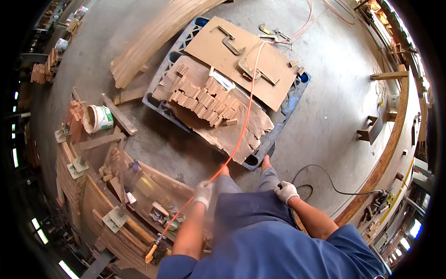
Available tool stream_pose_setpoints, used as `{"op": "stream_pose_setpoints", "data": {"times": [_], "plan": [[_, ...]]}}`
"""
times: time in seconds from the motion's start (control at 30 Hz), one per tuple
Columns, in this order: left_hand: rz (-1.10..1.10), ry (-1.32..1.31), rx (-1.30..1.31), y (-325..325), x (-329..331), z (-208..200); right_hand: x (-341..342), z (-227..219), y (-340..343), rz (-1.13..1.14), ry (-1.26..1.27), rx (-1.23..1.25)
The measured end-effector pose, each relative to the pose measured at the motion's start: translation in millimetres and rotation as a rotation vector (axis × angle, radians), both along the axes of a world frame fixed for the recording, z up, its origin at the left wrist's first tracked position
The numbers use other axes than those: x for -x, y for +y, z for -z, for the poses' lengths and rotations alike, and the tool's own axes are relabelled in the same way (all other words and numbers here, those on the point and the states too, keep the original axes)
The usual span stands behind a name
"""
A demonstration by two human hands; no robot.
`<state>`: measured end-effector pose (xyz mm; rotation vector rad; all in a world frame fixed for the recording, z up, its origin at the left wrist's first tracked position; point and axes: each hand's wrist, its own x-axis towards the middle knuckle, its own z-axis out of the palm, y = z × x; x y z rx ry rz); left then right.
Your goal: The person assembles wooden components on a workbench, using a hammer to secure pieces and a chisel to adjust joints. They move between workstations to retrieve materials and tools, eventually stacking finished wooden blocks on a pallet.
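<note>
My left hand point(203, 193), in a white glove, is closed around the orange air hose point(242, 132) beside my left leg. From there the hose runs down to a yellow-handled air gun point(150, 253) at the workbench edge and up across the pallet. My right hand point(286, 192), also gloved, is at my right thigh with its fingers curled; what they hold, if anything, is hidden. Ahead of my feet, a stack of short wooden blocks point(204, 100) lies on brown paper point(253, 123) on a blue plastic pallet point(278, 132).
Several clamps, including a C-clamp point(231, 45), lie on a cardboard sheet point(265, 65) over the pallet's far part. Long boards point(153, 42) lie at the far left. A white bucket point(98, 119) stands by the cluttered workbench point(139, 223). A black cable point(325, 173) loops on the right.
</note>
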<state>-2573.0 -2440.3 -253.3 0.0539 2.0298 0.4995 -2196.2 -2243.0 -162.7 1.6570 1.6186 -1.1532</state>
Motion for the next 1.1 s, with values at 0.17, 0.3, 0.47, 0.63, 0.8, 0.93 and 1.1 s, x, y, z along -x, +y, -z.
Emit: {"op": "stream_pose_setpoints", "data": {"times": [0.17, 0.3, 0.47, 0.63, 0.8, 0.93, 1.1], "plan": [[0.248, 0.228, 0.0, 96.0, 11.0, -10.1, 15.0, 25.0, -7.7, -0.108, -0.04, -0.013], [0.414, 0.397, -0.039, 145.5, 23.6, 41.7, 32.5, 41.7, 1.2, -0.117, -0.046, -0.056], [0.627, 0.462, 0.037, 216.2, 48.6, 98.1, 36.7, 83.0, 2.5, 0.003, -0.067, -0.136], [0.684, 0.529, 0.056, 254.4, 77.3, 175.2, 34.0, 97.0, 3.8, 0.038, -0.041, -0.19], [0.582, 0.515, 0.104, 285.0, 102.6, 246.3, 34.2, 104.2, 6.6, 0.048, -0.012, -0.243], [0.252, 0.469, 0.052, 292.0, 126.1, 300.9, 29.9, 107.7, 6.7, 0.047, 0.019, -0.299], [-0.487, -0.01, -0.23, 295.0, 141.7, 338.8, 25.3, 112.5, 8.6, 0.036, 0.028, -0.313]]}}
